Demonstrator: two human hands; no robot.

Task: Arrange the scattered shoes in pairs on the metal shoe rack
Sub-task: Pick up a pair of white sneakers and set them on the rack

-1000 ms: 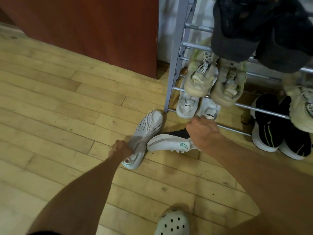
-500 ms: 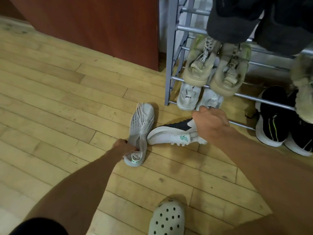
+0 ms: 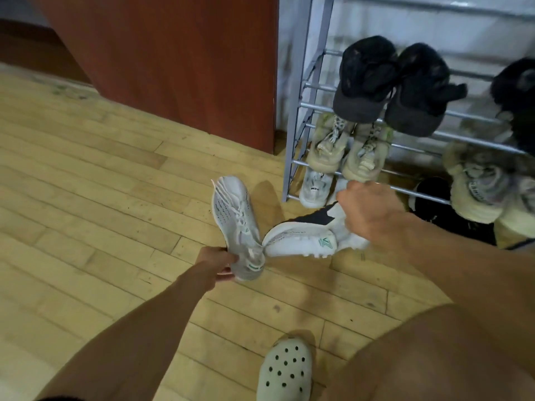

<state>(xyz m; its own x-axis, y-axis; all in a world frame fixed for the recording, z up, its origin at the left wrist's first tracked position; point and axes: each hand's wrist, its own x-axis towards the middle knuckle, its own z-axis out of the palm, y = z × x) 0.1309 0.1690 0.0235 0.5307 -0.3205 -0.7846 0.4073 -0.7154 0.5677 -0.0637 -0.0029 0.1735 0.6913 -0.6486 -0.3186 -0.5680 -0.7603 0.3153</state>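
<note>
Left hand [image 3: 217, 263] grips the heel of a white knit lace-up sneaker [image 3: 234, 215], fingers curled under the sole, toe pointing away toward the red-brown wooden panel [image 3: 173, 68]. Right hand [image 3: 367, 212] is closed over the heel end of a second white sneaker with a dark lining and green side logo [image 3: 304, 235]; this one lies on its side, its toe meeting the heel of the first. Cannot tell whether either shoe is clear of the pale wooden plank floor [image 3: 86, 183]. Both are just in front of the left front post of the grey metal shoe rack [image 3: 295, 125], outside it. On the rack near that post: a black fuzzy pair [image 3: 364, 79] on an upper rail, a beige laced pair [image 3: 327, 143] one rail down, and a white pair [image 3: 315, 186] at the bottom. Further along toward the right end are more beige shoes [image 3: 477, 186] above black ones [image 3: 451, 215], blurred. A pale perforated clog [image 3: 286, 369] is at the near edge of the floor.
</note>
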